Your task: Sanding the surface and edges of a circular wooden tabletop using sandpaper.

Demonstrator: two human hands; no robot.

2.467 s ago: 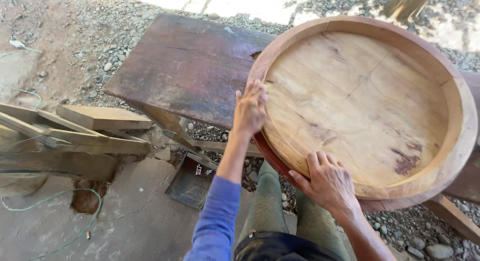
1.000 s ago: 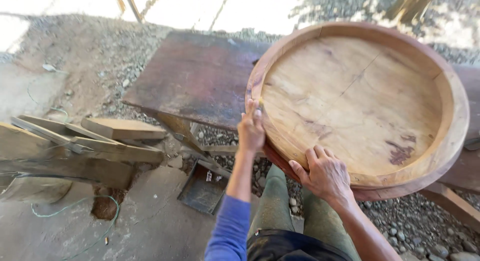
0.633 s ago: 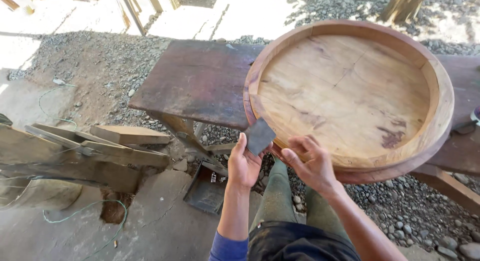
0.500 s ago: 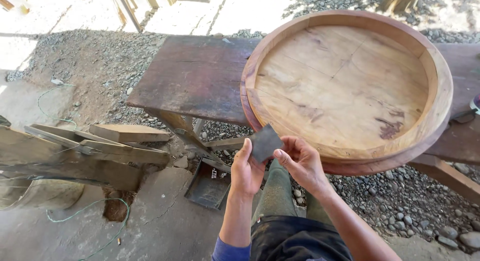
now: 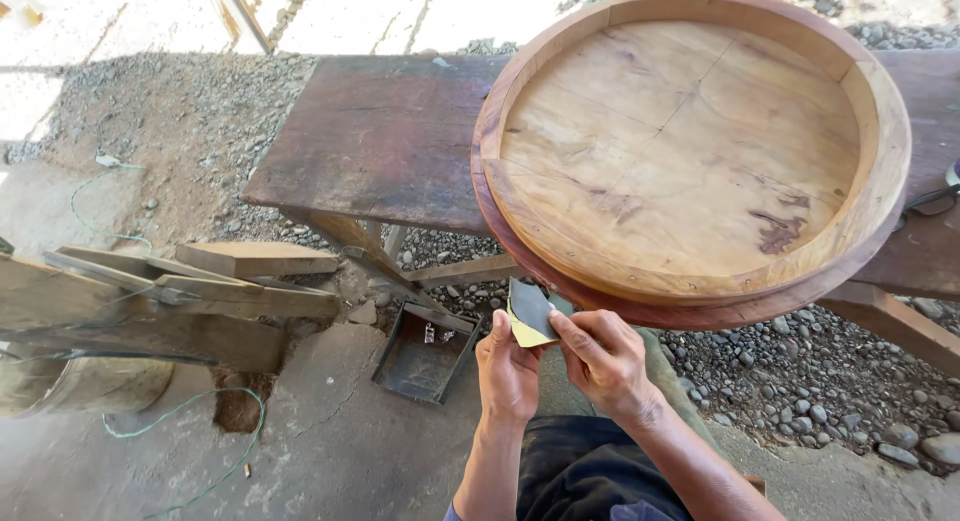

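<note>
A large round wooden tray with a raised rim lies on a dark wooden bench, its near edge hanging over the bench's front. Just below that edge, my left hand and my right hand both pinch a small dark sheet of sandpaper with a yellowish back. The sheet is partly folded between my fingers. Neither hand touches the tray.
A small open metal box sits on the concrete below the bench. Rough planks are stacked at the left, with green cord on the ground. Gravel covers the ground at the right. A dark cable lies at the bench's right.
My hands have come off the tray's rim and drawn back toward me. Both now hold the sandpaper sheet, which my left hand carried. The view has shifted left.
</note>
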